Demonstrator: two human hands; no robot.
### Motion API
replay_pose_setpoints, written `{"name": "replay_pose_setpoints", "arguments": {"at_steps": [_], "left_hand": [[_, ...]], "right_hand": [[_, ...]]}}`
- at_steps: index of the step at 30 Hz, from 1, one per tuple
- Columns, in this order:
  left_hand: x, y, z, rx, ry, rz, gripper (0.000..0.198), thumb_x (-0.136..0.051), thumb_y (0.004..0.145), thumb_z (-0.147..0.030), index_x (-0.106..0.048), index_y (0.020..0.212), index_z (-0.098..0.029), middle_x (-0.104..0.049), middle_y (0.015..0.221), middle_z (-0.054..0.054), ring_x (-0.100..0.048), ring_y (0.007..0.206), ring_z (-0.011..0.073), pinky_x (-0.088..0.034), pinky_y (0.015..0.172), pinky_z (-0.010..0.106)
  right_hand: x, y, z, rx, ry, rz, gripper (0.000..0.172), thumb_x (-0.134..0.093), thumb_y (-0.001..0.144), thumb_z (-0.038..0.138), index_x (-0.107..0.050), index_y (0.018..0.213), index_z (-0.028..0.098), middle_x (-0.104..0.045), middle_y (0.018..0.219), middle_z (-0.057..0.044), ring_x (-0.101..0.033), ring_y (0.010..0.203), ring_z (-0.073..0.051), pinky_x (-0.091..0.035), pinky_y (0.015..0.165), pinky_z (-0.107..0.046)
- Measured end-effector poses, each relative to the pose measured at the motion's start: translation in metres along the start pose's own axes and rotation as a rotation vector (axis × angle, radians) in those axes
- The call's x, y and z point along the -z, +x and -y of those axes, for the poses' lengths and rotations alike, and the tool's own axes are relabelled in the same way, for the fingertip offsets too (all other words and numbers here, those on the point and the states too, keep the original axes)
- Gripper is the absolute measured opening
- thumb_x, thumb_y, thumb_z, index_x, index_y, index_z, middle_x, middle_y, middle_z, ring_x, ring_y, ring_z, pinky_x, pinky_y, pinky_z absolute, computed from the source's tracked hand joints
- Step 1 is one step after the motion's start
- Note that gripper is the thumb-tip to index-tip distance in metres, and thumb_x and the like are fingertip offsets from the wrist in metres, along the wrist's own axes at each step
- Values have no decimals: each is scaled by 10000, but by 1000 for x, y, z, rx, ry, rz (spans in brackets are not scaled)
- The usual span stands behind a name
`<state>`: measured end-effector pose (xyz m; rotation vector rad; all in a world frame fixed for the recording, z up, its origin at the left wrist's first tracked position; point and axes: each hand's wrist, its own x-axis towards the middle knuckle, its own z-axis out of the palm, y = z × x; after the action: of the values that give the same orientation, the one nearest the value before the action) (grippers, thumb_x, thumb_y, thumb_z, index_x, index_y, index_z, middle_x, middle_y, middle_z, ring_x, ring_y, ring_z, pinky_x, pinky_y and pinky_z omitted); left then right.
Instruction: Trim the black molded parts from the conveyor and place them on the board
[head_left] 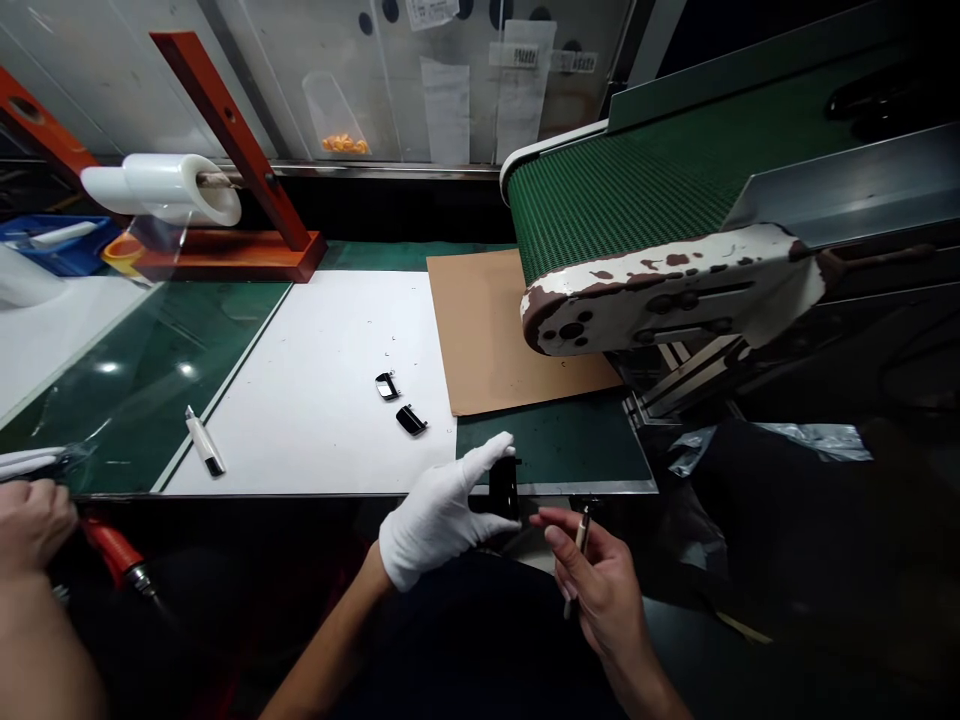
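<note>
Where your left hand [436,522] was: above the near edge of the white sheet, gloved in white; its fingers were closed around a glossy black piece [504,488], gripping it upright by its sides.

Right hand [604,590]: bare, just beside that piece but apart from it; your thumb and fingers were pinched on a slim pen-like tool [580,545].

Other pieces: two small black pieces [387,385] [411,420] lay on the white sheet [315,350], just apart from each other, to the far left of your hands.

Progress: those two were lying down and one was in your grip; how many remained could not be told.

Nearby: a white-bodied marker [204,442] lay at the sheet's left edge; a brown cardboard sheet [487,340] lay to the far right, under a green conveyor belt [637,190]; a co-worker's hand [30,522] was at the near left, beside a red-handled tool [112,550].
</note>
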<state>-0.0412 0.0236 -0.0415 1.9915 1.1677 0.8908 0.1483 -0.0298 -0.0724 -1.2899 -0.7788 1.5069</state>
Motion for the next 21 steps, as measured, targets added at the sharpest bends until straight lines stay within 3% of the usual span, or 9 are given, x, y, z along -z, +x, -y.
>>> {"name": "replay_pose_setpoints", "arguments": {"at_steps": [5,10,14,18,21], "left_hand": [[1,-1,-5,4,-25,0,868,-815,655,-224,-355,1392,-231,-625,1227,117,-621,1107,224,-514,966,386],[0,-2,-11,9,-37,-2,854,-814,659,-282,-368,1384,-209,-631,1218,129,-634,1085,223,-525,947,378],[1,-2,-15,-2,-48,-23,839,-816,654,-306,-394,1372,-203,-645,1198,129,-655,1044,224,-544,914,363],[-5,-5,-16,-28,-153,-111,839,-828,637,-313,-425,1367,-224,-652,1194,119,-652,1053,242,-533,932,356],[-18,-10,-15,6,-452,-164,844,-841,607,-352,-460,1351,-244,-643,1208,108,-628,1089,265,-495,984,370]], "right_hand": [[-6,5,10,97,-138,38,278,-738,723,392,-723,940,219,-707,858,-60,-370,390,-47,-299,363,-221],[-5,4,8,112,-230,35,242,-730,732,397,-730,878,204,-536,501,37,-365,380,-79,-273,382,-234],[-3,1,7,143,-247,36,214,-713,755,392,-729,860,206,-464,438,63,-360,365,-76,-273,380,-228],[-4,-8,18,296,-332,18,111,-707,767,333,-737,822,241,-579,496,33,-509,419,-118,-396,406,-234],[-7,-17,34,529,-392,43,73,-706,766,227,-740,816,269,-719,705,-7,-670,647,-183,-536,583,-265]]}}
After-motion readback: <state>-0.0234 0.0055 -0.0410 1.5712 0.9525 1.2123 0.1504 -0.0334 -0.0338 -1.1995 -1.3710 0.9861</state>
